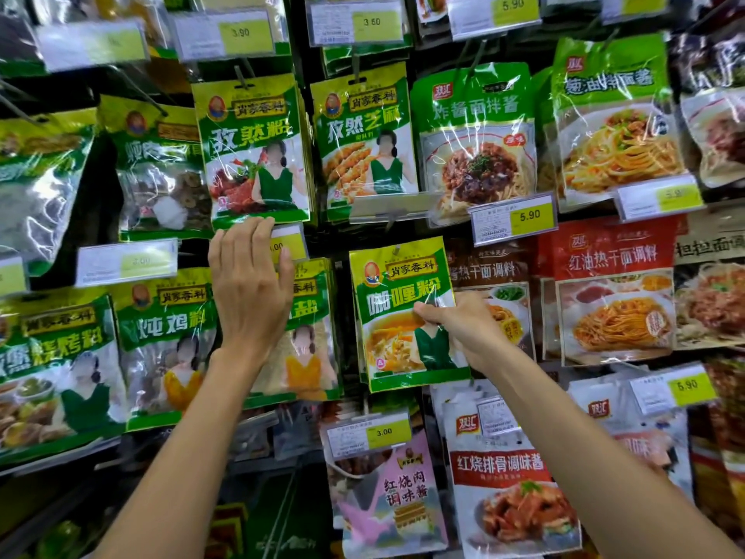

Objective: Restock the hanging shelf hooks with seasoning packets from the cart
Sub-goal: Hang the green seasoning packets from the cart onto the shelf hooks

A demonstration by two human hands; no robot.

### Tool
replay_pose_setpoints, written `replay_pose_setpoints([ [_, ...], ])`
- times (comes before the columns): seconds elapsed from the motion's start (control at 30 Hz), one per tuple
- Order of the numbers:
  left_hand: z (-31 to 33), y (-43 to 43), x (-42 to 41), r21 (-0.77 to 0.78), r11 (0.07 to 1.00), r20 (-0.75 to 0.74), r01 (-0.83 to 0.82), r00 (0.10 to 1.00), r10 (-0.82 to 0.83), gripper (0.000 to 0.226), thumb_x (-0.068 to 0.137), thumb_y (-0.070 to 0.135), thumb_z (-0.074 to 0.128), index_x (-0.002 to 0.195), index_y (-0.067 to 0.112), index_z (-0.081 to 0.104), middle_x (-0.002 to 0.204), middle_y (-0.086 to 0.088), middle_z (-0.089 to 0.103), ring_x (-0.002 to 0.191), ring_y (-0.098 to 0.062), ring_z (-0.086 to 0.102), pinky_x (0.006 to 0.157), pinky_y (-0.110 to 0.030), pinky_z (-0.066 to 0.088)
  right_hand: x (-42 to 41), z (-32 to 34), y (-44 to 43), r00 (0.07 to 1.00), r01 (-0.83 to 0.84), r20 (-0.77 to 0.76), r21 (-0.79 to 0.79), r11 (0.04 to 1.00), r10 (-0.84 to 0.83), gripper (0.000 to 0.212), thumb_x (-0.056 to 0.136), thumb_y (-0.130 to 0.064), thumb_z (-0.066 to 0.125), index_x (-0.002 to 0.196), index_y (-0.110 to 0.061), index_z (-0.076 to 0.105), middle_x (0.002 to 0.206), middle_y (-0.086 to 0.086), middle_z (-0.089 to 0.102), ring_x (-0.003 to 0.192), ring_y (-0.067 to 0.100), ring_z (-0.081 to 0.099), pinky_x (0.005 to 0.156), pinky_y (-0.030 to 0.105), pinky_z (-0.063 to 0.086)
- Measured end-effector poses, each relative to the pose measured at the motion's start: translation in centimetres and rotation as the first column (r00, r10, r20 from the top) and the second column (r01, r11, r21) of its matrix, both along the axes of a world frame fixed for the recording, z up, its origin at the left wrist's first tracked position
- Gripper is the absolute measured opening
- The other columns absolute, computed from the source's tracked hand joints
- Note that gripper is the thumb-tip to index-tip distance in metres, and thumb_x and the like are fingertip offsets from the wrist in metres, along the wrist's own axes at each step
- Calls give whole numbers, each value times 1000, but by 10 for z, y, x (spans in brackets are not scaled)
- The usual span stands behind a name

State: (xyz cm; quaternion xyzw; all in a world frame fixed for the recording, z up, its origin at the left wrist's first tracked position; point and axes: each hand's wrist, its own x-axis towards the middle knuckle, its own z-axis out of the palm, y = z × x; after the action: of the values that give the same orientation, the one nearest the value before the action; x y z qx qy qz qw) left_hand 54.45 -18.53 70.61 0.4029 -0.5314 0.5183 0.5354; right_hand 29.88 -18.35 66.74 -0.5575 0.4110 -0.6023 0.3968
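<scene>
1. Pinching with the right hand (pixel 463 328) the curry packet (pixel 403 316) at its 3 o'clock edge, mid-rack; likely to steer its hang-hole onto the hook (pixel 389 215) at 12 o'clock.
2. Spreading the left hand (pixel 250 292) flat at 9 o'clock, touching the cumin packet (pixel 254 147) along its lower edge; probably steadying neighbours.
3. Glinting everywhere: flat, crinkly, glossy film pouches (pixel 475 147).

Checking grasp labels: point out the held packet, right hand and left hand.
held packet (pixel 391 300), head view, green title band on its front.
right hand (pixel 463 328), head view, back of the hand.
left hand (pixel 250 292), head view, back of the hand.
</scene>
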Motion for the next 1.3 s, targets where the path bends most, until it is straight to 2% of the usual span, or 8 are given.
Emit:
replay_pose_setpoints([
  [0.27,-1,2,1,24,1000,17,-11,1000,11,38,100,25,41,126,-2,50,123,-22,55,116,-35,47,109,-45,29,8,-12,-3,979,157,-107,-127,979,-171,37,86,-22,71,103,9,62,102,24,67,97,37,64,89,51,51],
  [0.4,-4,12,-1,54,998,25,-12,1000,11,41,100,23,45,130,-4,48,130,-23,53,122,-37,48,111,-46,28,-4,-23,9,907,321,-194,-254,913,-373,28,82,-29,74,89,-2,72,79,8,71,73,26,65,62,37,51],
  [0.57,-33,35,-25,31,996,48,85,995,-87,37,98,14,49,130,-4,49,128,-23,54,121,-35,46,108,-44,33,-39,-50,40,845,413,-212,-323,852,-490,18,90,-21,66,101,-7,66,88,1,66,77,7,61,62,8,46],
  [0.7,-96,55,-92,192,918,-36,347,937,-347,30,97,12,48,120,-4,57,118,-22,61,112,-35,53,101,-43,38,-87,-93,82,845,425,-213,-290,857,-491,16,97,-23,56,102,-11,65,94,3,68,90,17,65,82,35,54],
  [0.9,-222,97,-241,597,412,-341,689,682,-647,32,98,20,42,109,0,64,106,-15,64,102,-31,59,91,-39,42,-169,-201,166,783,581,-211,-90,809,-586,29,99,-32,47,92,-13,69,85,3,71,76,11,66,69,26,55],
  [1.0,-286,124,-310,676,102,-482,730,543,-688,23,97,17,43,94,6,62,91,-7,60,90,-30,59,78,-32,40,-213,-263,212,703,699,-237,59,713,-670,30,99,-27,48,92,-8,71,82,8,71,79,25,67,76,48,53],
  [1.13,-364,155,-384,775,-209,-548,597,469,-692,28,97,20,41,86,4,61,83,-8,58,83,-27,54,77,-30,36,-260,-343,273,588,808,-305,243,536,-749,32,99,-28,47,82,-10,67,76,8,69,75,29,65,71,44,49],
  [1.3,-451,163,-453,872,-380,-487,308,475,-733,30,99,16,42,84,0,62,82,-17,60,82,-33,56,79,-41,40,-297,-427,330,421,873,-433,432,227,-797,29,98,-25,50,84,-10,71,84,8,72,82,25,66,73,35,46],
])
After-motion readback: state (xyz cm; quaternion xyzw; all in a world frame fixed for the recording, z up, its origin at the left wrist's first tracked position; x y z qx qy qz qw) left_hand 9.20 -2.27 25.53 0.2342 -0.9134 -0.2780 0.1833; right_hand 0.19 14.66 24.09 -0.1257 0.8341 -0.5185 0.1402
